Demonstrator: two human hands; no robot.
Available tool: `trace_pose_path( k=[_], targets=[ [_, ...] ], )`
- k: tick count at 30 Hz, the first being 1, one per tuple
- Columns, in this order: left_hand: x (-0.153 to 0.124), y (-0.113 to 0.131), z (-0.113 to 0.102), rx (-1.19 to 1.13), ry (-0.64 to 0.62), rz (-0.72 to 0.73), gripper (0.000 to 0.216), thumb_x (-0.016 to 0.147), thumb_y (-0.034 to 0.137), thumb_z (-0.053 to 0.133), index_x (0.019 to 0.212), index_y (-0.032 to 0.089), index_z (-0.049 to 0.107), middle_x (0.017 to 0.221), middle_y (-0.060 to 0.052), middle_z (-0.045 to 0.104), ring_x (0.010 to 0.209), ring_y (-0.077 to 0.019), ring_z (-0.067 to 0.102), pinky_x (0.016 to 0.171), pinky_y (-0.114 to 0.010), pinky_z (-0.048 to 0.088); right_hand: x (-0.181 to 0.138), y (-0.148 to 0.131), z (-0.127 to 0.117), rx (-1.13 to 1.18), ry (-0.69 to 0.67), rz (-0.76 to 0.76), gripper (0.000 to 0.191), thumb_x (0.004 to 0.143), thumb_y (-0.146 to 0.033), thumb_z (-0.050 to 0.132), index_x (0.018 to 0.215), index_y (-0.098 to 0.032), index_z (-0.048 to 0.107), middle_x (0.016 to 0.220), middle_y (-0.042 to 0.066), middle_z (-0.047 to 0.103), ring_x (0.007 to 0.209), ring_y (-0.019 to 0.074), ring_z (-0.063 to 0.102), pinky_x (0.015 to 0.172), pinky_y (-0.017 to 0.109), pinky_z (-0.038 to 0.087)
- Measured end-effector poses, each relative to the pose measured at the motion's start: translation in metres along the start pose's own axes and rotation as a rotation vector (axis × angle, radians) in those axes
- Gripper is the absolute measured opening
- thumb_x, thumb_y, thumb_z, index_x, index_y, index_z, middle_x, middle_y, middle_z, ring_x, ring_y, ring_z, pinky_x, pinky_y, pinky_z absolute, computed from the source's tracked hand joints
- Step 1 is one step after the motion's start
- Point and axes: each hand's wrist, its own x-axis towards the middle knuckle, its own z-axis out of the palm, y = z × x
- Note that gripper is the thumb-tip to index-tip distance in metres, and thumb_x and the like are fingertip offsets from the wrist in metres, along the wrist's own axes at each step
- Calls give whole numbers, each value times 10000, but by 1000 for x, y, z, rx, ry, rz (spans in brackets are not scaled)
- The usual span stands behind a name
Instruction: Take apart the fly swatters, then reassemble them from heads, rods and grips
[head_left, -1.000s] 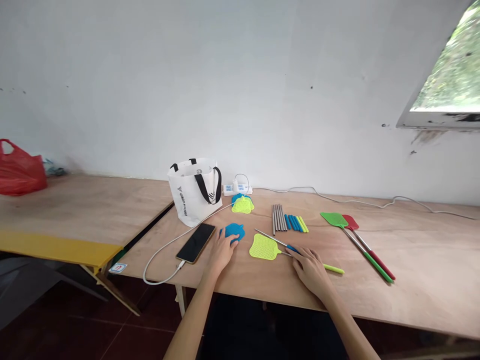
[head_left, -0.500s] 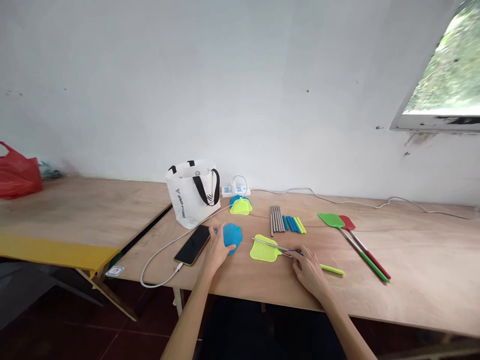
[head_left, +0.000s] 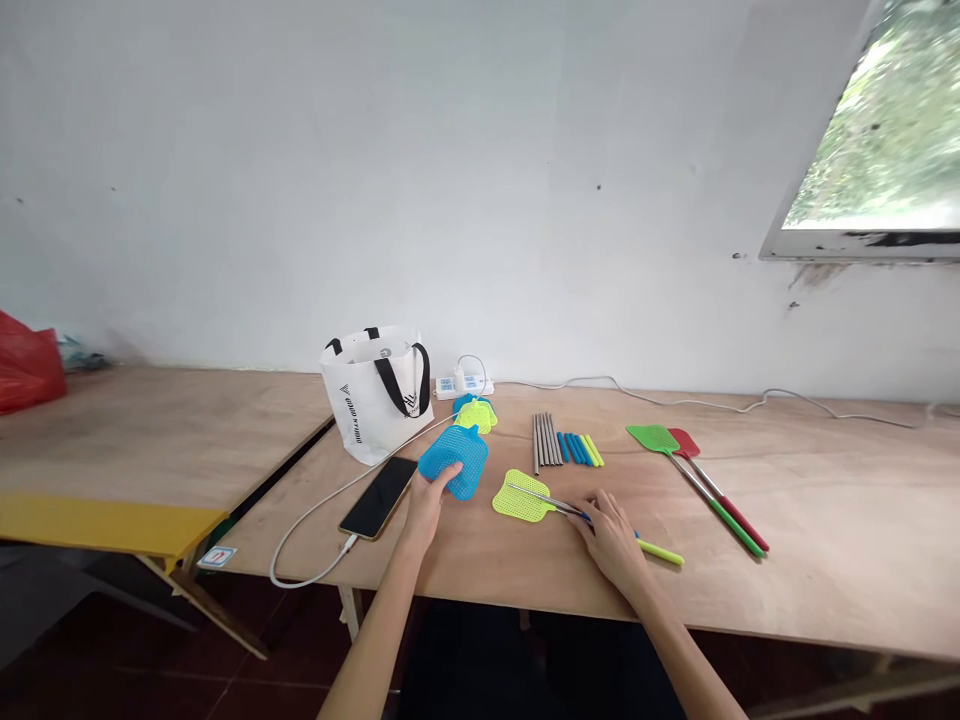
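My left hand (head_left: 427, 503) is closed on a blue mesh fly swatter head (head_left: 454, 460), thumb on its face, lifted and tilted over the table. My right hand (head_left: 611, 532) is closed round a thin metal rod (head_left: 530, 490) with a blue grip, parts of which show beside the fingers. That rod crosses a yellow-green fly swatter (head_left: 517, 505) lying on the table. The swatter's yellow handle (head_left: 661, 552) sticks out to the right of the hand. Behind my left hand lie a yellow-green swatter head (head_left: 475, 417) and some blue ones (head_left: 489, 402), overlapping.
Metal tubes (head_left: 547, 442) and blue and yellow grips (head_left: 579, 449) lie in rows. Green (head_left: 654, 438) and red (head_left: 684, 441) swatters are at the right. A phone (head_left: 379, 497) on a white cable, a white bag (head_left: 375, 400) and a power strip (head_left: 445, 388) are at the left.
My left hand has raised the blue swatter head from the table and tilted its face toward me. My right hand still holds the rod. The view has shifted slightly right.
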Motion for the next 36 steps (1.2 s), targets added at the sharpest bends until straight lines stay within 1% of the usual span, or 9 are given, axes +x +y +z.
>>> trace_pose_path(
  k=[4,7,10,17,20,25,28,32,36],
  targets=[
    [-8,4,8,-152,5,-12,425,613,273,835,1010,160,732,1009,-72,776,1016,-311,731,870,-419,593,1,1,-1,-25,31,-19,223,1027,-382,479,938,-245,632,989,69,616,962,260,581,826,386,460],
    [-13,7,11,-187,-147,-27,482,717,312,732,1170,150,704,1159,-108,750,1167,-366,673,1001,-537,532,2,-3,-5,-30,35,-37,234,1049,-350,437,959,-247,627,987,57,640,949,246,596,814,368,442],
    [-16,7,13,-136,-278,-56,551,784,334,614,1299,141,646,1267,-127,705,1252,-377,619,1044,-591,490,4,-8,-11,43,40,-44,286,1070,-308,363,1040,-252,642,975,52,658,912,229,605,803,355,442],
    [-20,6,15,-99,-349,-117,646,730,287,532,1354,142,610,1282,-130,696,1222,-379,632,968,-558,537,4,-19,-19,187,79,-99,355,1075,-317,326,1259,-242,620,1042,78,684,948,250,612,831,379,479],
    [-24,6,17,-141,-433,-159,634,764,286,570,1375,119,595,1279,-155,695,1229,-387,623,977,-533,523,4,-23,-23,196,81,-94,371,1077,-339,347,1336,-258,600,1035,76,680,940,247,614,832,377,482],
    [-31,2,24,-225,-565,-280,603,894,476,579,1361,96,605,1261,-194,692,1234,-394,613,946,-480,528,2,-25,-25,137,66,-127,364,1069,-345,395,1337,-284,634,929,64,648,864,233,595,800,370,469],
    [-35,-1,26,-271,-669,-339,678,911,600,526,1349,90,615,1268,-220,680,1215,-414,619,876,-478,550,-1,-24,-23,133,89,-167,455,1054,-219,323,1442,-281,554,972,79,645,889,240,583,818,391,470],
    [-41,0,26,-273,-829,-448,761,901,687,479,1352,90,620,1254,-219,682,1238,-417,603,942,-531,518,-2,-26,-24,122,62,-218,538,1029,-176,321,1537,-313,436,961,73,618,870,231,564,806,385,474],
    [-47,-2,28,-252,-891,-447,750,896,697,483,1336,110,637,1284,-210,668,1234,-418,599,906,-524,532,-1,-32,-27,47,59,-232,408,1053,-304,424,1427,-335,582,856,46,580,785,207,552,737,339,450]
  ],
)
